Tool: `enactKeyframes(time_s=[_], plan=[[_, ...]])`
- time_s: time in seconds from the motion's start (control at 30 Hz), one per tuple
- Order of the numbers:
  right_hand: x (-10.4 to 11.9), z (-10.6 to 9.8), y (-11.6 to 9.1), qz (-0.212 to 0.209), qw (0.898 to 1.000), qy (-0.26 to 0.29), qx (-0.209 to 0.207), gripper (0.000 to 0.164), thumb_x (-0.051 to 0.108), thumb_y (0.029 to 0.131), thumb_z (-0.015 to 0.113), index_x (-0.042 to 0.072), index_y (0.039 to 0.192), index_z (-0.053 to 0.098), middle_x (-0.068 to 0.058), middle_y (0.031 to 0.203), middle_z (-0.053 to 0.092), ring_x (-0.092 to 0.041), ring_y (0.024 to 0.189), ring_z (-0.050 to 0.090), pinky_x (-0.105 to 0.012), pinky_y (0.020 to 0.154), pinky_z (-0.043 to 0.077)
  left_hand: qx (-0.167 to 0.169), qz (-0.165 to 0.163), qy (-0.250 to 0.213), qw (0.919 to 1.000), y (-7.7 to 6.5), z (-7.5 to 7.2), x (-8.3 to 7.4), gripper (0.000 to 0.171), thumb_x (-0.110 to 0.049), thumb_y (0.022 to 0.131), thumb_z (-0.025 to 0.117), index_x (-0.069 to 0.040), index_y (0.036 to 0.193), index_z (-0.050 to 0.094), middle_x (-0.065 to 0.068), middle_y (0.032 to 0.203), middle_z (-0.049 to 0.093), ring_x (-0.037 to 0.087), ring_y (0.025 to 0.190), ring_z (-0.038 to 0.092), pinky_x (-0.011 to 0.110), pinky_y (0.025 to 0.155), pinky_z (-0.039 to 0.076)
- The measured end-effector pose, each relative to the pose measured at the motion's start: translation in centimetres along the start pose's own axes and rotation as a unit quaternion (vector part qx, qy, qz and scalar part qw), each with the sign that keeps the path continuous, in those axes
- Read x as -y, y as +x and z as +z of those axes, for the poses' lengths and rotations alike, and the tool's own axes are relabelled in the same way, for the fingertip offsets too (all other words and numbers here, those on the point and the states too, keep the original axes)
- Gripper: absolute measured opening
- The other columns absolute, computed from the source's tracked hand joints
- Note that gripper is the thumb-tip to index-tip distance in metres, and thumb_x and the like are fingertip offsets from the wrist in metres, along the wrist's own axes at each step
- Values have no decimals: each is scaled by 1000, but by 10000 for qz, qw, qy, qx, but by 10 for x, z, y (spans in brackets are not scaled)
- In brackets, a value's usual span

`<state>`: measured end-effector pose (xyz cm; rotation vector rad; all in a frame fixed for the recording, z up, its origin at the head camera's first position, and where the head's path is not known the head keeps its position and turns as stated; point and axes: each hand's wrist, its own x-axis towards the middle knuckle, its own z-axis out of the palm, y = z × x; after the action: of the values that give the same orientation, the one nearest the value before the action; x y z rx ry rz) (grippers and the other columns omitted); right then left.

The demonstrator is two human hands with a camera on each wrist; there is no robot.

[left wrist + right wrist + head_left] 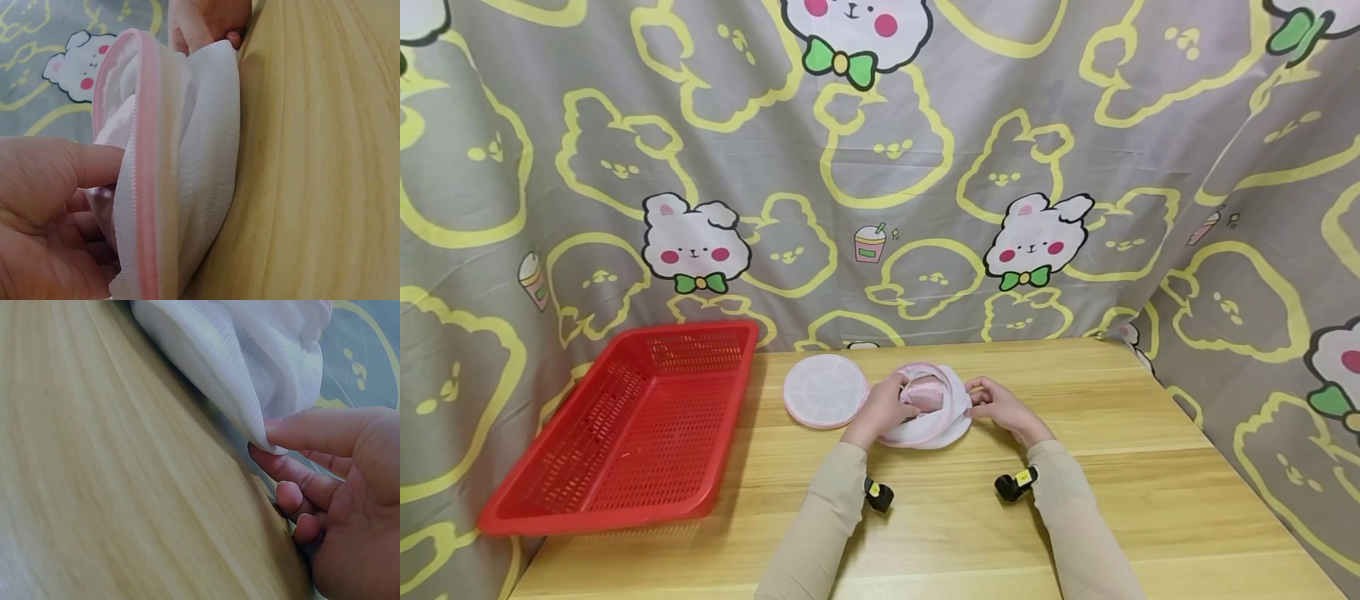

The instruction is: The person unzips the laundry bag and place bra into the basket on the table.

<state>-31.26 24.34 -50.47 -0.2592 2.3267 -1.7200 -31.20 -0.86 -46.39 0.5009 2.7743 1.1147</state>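
Note:
A round white mesh laundry bag (953, 432) with a pink zipper edge (147, 156) lies open on the wooden table, near its back. Through the opening a shiny pink satin cloth (928, 395) shows inside. My left hand (880, 408) reaches over the rim from the left and holds the pink cloth between thumb and fingers; the rim partly hides those fingertips. On the other side, my right hand (1003, 410) pinches the outer edge of the mesh between thumb and forefinger (287, 465), the other fingers curled below. The cloth's full shape is hidden in the bag.
A flat round white mesh piece (825, 392) with a pink rim lies just left of the bag. Further left stands a red plastic basket (730, 417) with slotted walls. Behind the table (1157, 500) hangs a grey patterned curtain (925, 275).

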Motion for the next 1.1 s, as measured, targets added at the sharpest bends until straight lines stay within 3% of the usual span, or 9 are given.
enactKeyframes(time_s=[0.5,0.7,1.1], plan=[[1,2,0,14,10000,-70,-39,39,-3,85,65,-3,120,48,0,89,64,-12,84,59,-27,82,42,-192,245,-151,9994,-2,-15,0,35,-12,83,75,-4,113,59,11,100,67,19,86,57,32,77,49],[1,2,-1,-3,10000,-24,-48,39,-4,83,65,-3,118,48,-1,89,64,-11,84,59,-26,81,43,-399,458,-170,9980,-3,-21,-2,33,-10,82,75,-3,111,61,12,101,68,21,88,58,35,79,49],[1,2,-1,-32,10000,-88,-9,38,-2,85,65,-3,119,48,-3,92,66,-10,84,60,-26,81,44,-564,485,-157,9971,-4,-30,-2,40,-12,81,76,-4,118,64,14,114,69,27,104,62,42,93,49]])
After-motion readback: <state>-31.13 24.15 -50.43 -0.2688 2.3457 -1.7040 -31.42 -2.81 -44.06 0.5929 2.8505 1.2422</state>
